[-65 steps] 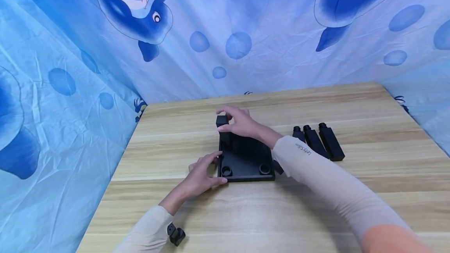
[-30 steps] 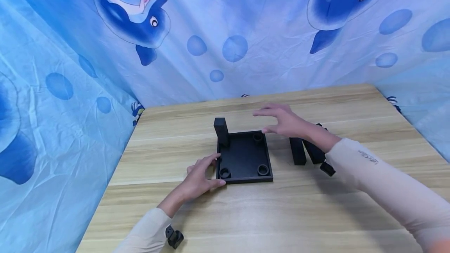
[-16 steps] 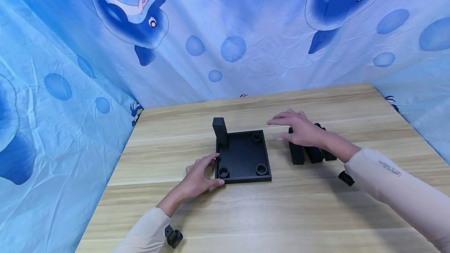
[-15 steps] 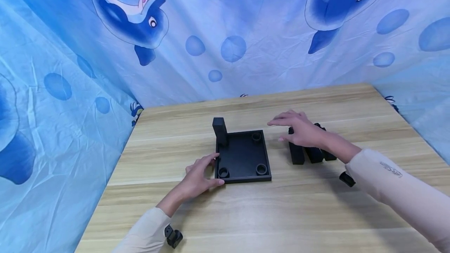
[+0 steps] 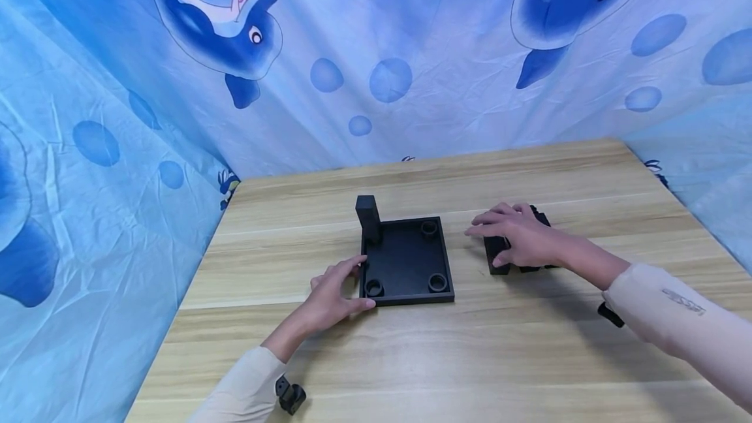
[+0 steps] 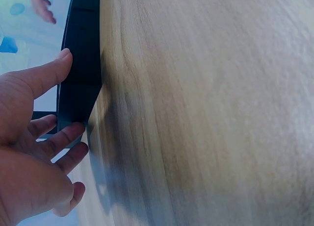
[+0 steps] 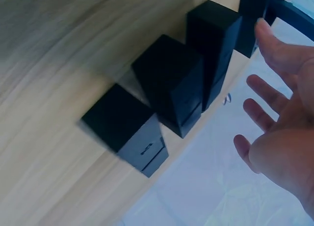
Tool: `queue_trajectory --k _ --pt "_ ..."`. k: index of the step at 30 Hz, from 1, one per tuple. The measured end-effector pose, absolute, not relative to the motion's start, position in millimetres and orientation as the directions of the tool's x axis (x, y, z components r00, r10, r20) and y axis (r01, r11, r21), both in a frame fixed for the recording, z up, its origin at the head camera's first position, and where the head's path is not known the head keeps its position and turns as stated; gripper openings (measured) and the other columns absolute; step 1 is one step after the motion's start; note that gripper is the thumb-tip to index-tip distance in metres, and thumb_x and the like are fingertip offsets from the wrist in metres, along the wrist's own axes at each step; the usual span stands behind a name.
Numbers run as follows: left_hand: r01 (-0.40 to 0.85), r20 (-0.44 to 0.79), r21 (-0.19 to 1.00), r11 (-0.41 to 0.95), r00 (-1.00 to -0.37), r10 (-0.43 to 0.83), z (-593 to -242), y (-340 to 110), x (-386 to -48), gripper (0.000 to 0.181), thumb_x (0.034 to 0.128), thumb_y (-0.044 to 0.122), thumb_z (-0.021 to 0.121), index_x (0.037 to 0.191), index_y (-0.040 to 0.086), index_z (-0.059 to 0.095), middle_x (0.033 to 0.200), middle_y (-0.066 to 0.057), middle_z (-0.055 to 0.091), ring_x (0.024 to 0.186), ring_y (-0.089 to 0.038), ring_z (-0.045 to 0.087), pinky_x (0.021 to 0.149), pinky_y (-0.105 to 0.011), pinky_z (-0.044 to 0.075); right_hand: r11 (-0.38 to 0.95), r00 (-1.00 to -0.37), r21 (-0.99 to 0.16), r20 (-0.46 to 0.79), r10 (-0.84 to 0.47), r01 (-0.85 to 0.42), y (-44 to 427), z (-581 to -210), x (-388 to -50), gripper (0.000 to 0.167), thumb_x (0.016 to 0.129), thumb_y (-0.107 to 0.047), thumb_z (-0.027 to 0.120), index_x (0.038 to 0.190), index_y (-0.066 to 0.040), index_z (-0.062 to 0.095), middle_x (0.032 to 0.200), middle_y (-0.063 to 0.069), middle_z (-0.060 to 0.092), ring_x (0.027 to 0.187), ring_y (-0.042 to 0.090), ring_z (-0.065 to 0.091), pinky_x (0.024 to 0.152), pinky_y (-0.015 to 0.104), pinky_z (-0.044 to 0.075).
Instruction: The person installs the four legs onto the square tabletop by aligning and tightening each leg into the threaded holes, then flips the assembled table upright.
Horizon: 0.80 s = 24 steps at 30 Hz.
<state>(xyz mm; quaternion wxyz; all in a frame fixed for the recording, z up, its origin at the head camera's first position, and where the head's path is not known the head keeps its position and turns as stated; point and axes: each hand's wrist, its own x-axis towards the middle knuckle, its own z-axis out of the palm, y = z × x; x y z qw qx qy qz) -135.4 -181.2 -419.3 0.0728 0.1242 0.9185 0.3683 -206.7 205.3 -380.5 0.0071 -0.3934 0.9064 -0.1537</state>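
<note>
Black throughout, the square tray [image 5: 405, 260] was seen whole only in the head view, with one upright post [image 5: 367, 214] stood in its far-left corner and round sockets [image 5: 437, 282] shown at the other three; by the left wrist view little more than its outer wall was given. Three loose posts [image 7: 167, 79], mostly covered in the head view, were shown lying side by side in the right wrist view, their square ends plainly visible.

Of the hands, the left hand [image 5: 331, 299] was set round the tray's near-left corner, its thumb pressed to the near wall and its fingers bent at the left side. The right hand [image 5: 525, 237] was held over the loose posts, fingers loosely spread and apart from them. Between the two hands the tray was placed, touched by the left and well apart from the right. Everything was carried by a wood-grained table [image 5: 411, 358], backed by a blue curtain [image 5: 352, 25] printed with dolphins.
</note>
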Motion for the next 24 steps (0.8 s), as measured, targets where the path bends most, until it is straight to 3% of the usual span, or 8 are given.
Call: queue_trajectory --k 5,14,24 --pt "0.174 -0.045 0.694 0.699 -0.958 0.283 -418 -181 -135 0.081 0.0751 0.027 0.084 0.145 0.016 0.043 0.121 0.002 0.056 0.117 -0.024 0.046 0.094 -0.049 0.015 0.633 -0.650 -0.171 0.061 -0.758 -0.755 212 -385 -201 0.071 0.062 0.000 0.084 0.127 -0.021 0.064 0.134 0.010 0.054 0.122 0.036 0.042 0.088 0.060 0.027" --pt "0.174 -0.041 0.700 0.693 -0.958 0.283 -418 -180 -135 0.081 0.0746 0.027 0.084 0.144 0.016 0.044 0.122 0.001 0.057 0.119 -0.024 0.046 0.095 -0.049 0.015 0.535 -0.523 -0.004 0.212 -0.825 -0.845 215 -405 -202 0.061 0.058 0.020 0.073 0.094 -0.029 0.075 0.114 0.004 0.062 0.108 0.029 0.048 0.087 0.061 0.028" --pt "0.167 -0.046 0.694 0.700 -0.960 0.275 -416 -179 -134 0.081 0.0752 0.026 0.084 0.145 0.017 0.043 0.123 0.002 0.057 0.121 -0.024 0.046 0.096 -0.049 0.015 0.531 -0.516 0.028 0.195 -0.834 -0.847 213 -407 -203 0.059 0.060 0.020 0.072 0.088 -0.031 0.075 0.111 0.003 0.063 0.109 0.028 0.048 0.090 0.062 0.026"
